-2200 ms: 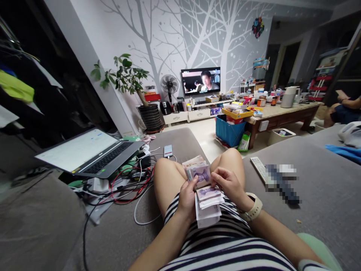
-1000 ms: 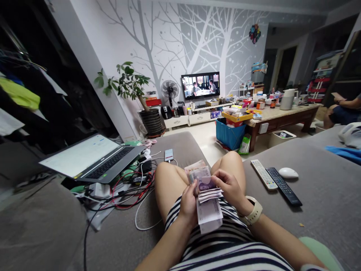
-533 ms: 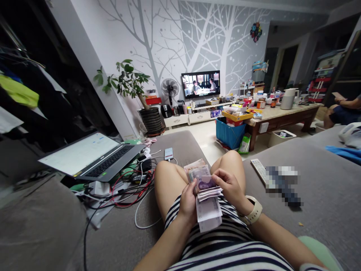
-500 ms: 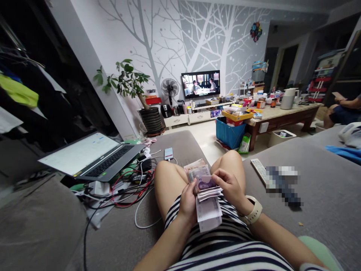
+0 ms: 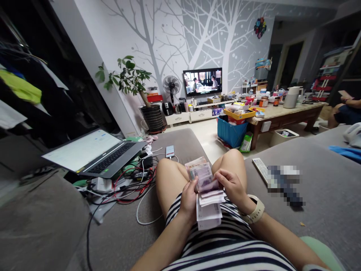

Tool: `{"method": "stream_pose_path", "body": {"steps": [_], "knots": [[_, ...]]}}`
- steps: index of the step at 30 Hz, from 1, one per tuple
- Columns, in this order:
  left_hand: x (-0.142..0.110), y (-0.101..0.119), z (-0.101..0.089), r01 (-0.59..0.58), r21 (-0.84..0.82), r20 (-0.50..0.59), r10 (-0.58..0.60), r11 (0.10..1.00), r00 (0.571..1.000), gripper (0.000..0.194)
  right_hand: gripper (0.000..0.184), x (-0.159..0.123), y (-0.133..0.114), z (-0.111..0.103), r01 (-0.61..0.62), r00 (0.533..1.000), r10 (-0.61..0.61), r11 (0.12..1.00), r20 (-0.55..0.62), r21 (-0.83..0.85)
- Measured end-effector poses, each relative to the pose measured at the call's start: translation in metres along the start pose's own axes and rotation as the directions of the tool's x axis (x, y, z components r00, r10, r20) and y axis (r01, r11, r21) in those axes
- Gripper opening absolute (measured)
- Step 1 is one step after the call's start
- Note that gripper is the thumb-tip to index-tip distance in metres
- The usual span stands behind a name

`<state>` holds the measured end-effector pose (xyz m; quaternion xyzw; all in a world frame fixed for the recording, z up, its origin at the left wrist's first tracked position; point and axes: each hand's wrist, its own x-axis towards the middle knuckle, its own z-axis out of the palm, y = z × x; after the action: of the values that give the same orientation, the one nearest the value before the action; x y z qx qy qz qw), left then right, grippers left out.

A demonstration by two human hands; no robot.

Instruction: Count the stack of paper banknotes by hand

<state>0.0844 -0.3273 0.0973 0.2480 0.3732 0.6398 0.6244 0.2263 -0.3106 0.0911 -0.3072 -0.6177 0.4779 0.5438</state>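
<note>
A stack of banknotes [image 5: 200, 176] lies over my lap, its far ends fanned out and its near ends folded down toward me. My left hand [image 5: 188, 195] is closed around the left side of the stack, thumb on top. At the right edge, my right hand [image 5: 229, 185] pinches the purplish banknote [image 5: 211, 186] on top, which is bent and slightly blurred. Below the hands, several pale note ends [image 5: 209, 210] hang down against my striped clothing. A light watch [image 5: 255, 210] is on my right wrist.
On the sofa to the left are an open laptop [image 5: 96, 154], tangled cables [image 5: 135, 184] and a plugged-in phone [image 5: 170, 151]. A white remote [image 5: 261, 170] lies at right beside a blurred-out patch. Beyond stands a cluttered table [image 5: 293, 113]; another person [image 5: 346, 107] sits at far right.
My right hand has brought the top purplish banknote down toward me, so it now bends and shows more of the note beneath. My left hand keeps its hold. The view has shifted slightly.
</note>
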Motion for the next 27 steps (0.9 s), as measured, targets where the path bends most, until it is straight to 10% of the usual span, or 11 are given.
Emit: {"method": "stream_pose_path", "body": {"steps": [27], "knots": [[-0.002,-0.003,-0.002,0.002,-0.040,0.103,0.002,0.999,0.995,0.036,0.039,0.003,0.017,0.002,0.060,0.988,-0.083,0.984,-0.134,-0.165]]}}
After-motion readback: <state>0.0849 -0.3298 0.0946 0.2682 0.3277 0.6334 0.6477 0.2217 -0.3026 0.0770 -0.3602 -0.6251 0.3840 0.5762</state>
